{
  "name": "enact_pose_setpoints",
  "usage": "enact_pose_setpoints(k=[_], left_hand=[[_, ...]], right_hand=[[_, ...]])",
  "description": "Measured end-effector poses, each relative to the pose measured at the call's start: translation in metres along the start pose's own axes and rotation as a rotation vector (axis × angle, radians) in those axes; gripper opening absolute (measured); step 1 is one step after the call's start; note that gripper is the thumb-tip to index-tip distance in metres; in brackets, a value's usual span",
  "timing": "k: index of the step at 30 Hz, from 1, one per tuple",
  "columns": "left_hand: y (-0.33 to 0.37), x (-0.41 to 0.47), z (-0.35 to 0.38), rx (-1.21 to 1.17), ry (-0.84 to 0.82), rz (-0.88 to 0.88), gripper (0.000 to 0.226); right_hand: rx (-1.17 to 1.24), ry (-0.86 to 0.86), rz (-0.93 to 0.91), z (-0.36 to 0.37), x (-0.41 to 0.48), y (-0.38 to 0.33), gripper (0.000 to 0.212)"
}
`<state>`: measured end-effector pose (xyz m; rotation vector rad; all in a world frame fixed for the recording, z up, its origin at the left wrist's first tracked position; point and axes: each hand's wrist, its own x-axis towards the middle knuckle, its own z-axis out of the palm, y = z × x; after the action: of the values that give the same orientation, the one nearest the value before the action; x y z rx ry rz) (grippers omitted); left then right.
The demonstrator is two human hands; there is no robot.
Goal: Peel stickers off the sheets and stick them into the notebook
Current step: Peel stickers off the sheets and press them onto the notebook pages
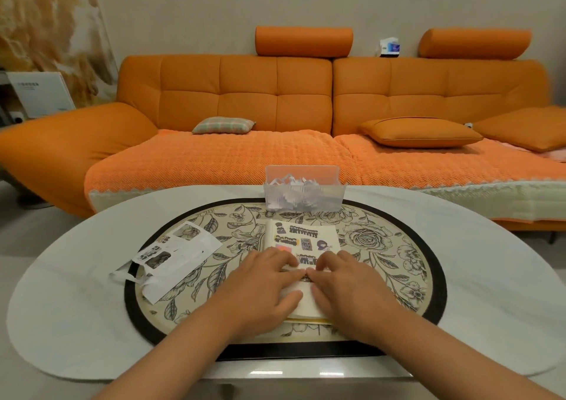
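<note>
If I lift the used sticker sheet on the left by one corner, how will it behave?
Probably floppy: the sticker sheet looks like thin paper with peeled-out holes and a loose, torn strip hanging off. It is likely very light, and it might tear at those weak spots.

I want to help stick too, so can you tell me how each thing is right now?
Notebook: lying open.
Stickers: several stuck on the far page.
Left hand: fingers flat, pressing the page.
Right hand: fingers flat, pressing the page.
Sticker sheets: lying loose on the left, partly peeled.
Clear box: open on top, paper scraps inside.
</note>
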<state>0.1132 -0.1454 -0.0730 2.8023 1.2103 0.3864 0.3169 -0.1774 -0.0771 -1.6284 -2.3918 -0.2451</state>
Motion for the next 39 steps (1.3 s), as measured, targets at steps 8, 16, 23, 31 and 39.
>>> enact_pose_setpoints(k=[8, 16, 23, 31, 39], left_hand=[[0.013, 0.0, 0.005, 0.19, -0.003, 0.003, 0.066], [-0.002, -0.011, 0.009, 0.096, 0.027, 0.051, 0.053], [0.002, -0.012, 0.008, 0.09, 0.003, 0.002, 0.054], [0.013, -0.002, 0.009, 0.204, 0.028, -0.017, 0.065], [0.011, 0.001, 0.011, 0.185, -0.065, -0.039, 0.061]], right_hand=[[-0.02, 0.045, -0.001, 0.007, -0.014, -0.004, 0.039], [0.0, -0.038, 0.005, 0.006, -0.013, -0.006, 0.059], [-0.042, -0.002, 0.008, 0.008, -0.015, -0.008, 0.048], [-0.067, -0.01, 0.036, -0.001, -0.026, -0.011, 0.041], [-0.064, -0.084, 0.005, 0.001, -0.022, -0.008, 0.062]])
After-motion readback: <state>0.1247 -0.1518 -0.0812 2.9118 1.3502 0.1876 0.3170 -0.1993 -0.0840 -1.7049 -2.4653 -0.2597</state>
